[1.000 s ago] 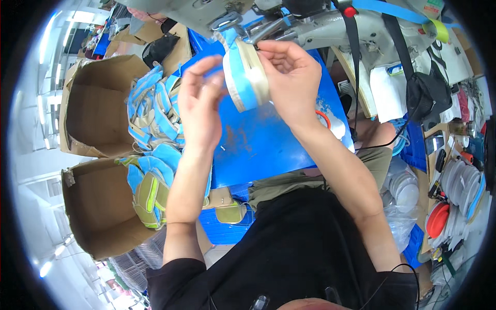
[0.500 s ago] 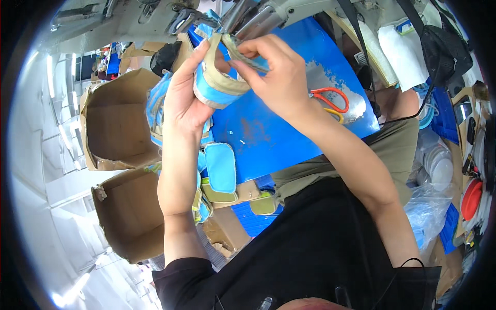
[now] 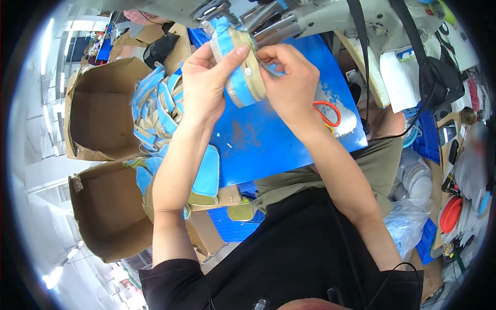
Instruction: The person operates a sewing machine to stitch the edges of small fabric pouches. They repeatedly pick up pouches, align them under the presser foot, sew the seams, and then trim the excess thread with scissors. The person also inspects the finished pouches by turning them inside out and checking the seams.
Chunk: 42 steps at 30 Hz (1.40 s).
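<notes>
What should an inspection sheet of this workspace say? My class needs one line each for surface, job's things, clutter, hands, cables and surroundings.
Surface: blue table, brown smudges, pale worn patch at right.
Job's things: blue-and-beige band, its upper end by the grey machine; contact unclear.
Clutter: red handle on the table's right side, partly hidden; fabric pile left of the table.
Hands: left hand pinches the band; right hand at its right edge, grip partly hidden.
Cables: thin black cord right of the table; ends not traceable.
Surroundings: two cardboard boxes at left; plastic bag and red disc at right.
</notes>
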Each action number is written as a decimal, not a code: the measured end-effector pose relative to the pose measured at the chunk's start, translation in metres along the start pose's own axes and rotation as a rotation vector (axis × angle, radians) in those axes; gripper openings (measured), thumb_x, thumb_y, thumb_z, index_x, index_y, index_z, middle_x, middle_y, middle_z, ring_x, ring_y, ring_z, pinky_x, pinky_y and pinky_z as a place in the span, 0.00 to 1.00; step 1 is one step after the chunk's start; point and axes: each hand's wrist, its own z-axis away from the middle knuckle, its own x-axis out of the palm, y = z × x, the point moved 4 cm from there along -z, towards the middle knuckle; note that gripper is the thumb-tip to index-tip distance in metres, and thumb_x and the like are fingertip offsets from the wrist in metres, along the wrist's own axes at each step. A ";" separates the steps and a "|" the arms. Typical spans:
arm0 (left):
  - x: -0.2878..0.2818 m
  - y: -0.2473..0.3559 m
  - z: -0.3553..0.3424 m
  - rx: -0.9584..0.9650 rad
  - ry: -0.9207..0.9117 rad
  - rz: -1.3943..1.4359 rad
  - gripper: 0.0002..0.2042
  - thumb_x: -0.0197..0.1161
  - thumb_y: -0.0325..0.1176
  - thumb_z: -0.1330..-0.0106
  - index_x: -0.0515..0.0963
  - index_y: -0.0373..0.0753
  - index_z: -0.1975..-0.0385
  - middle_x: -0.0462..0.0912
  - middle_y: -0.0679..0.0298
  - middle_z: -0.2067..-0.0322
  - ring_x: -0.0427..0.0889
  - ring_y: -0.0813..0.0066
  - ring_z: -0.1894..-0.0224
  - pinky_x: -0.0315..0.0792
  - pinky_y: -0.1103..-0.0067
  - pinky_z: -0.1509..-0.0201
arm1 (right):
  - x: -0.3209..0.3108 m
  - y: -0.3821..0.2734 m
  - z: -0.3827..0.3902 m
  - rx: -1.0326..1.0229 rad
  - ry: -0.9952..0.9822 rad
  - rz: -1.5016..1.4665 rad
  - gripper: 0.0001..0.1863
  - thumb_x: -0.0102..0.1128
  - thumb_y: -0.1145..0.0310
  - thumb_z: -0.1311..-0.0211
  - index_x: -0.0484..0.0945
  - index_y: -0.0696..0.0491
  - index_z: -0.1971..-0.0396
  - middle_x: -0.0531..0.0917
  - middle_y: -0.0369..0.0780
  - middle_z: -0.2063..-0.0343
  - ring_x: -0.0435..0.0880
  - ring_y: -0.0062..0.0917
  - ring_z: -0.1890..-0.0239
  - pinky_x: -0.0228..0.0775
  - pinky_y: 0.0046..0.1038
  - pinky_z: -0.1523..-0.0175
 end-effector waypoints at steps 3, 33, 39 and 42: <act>0.001 0.002 -0.001 0.141 0.006 -0.162 0.14 0.75 0.25 0.38 0.83 0.31 0.53 0.89 0.60 0.61 0.85 0.81 0.62 0.80 0.81 0.55 | 0.003 0.002 0.002 0.025 -0.040 -0.026 0.12 0.76 0.76 0.49 0.83 0.53 0.65 0.86 0.38 0.70 0.87 0.27 0.69 0.78 0.26 0.62; 0.015 0.009 -0.013 0.175 -0.002 -0.183 0.24 0.78 0.25 0.44 0.74 0.32 0.49 0.86 0.61 0.60 0.85 0.79 0.61 0.81 0.79 0.54 | -0.017 -0.003 -0.016 0.592 -0.387 -0.497 0.12 0.63 0.79 0.35 0.81 0.63 0.52 0.88 0.38 0.63 0.86 0.14 0.63 0.77 0.17 0.58; 0.010 0.006 -0.029 0.165 0.002 -0.173 0.29 0.82 0.31 0.47 0.73 0.30 0.48 0.85 0.58 0.59 0.85 0.74 0.59 0.81 0.76 0.52 | -0.025 -0.013 -0.019 0.660 -0.492 -0.601 0.14 0.63 0.77 0.33 0.81 0.64 0.49 0.89 0.42 0.60 0.87 0.16 0.61 0.79 0.20 0.56; 0.009 0.004 -0.022 0.130 0.058 -0.119 0.31 0.83 0.34 0.48 0.72 0.28 0.49 0.85 0.54 0.58 0.85 0.71 0.56 0.80 0.75 0.49 | -0.031 -0.019 -0.018 0.653 -0.509 -0.570 0.15 0.65 0.75 0.33 0.81 0.64 0.48 0.89 0.41 0.61 0.87 0.17 0.61 0.79 0.20 0.55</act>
